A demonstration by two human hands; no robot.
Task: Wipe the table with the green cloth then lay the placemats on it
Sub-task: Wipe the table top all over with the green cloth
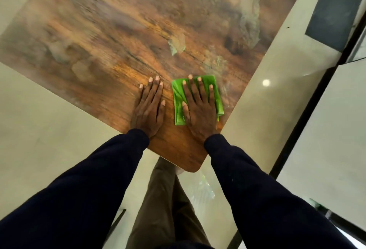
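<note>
Green cloth lay folded by the wooden tabletop's near corner, pinned under your right hand, fingers straight and spread. Left hand pressed flat just beside it, holding nothing.

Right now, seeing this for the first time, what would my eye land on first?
The bright green cloth stands out, pressed flat under the right hand near the near corner of the wooden table. Beside it, apart from the cloth, the left hand lies flat on the bare wood. The table's glossy top fills the upper view, blurred with pale reflections.
</note>
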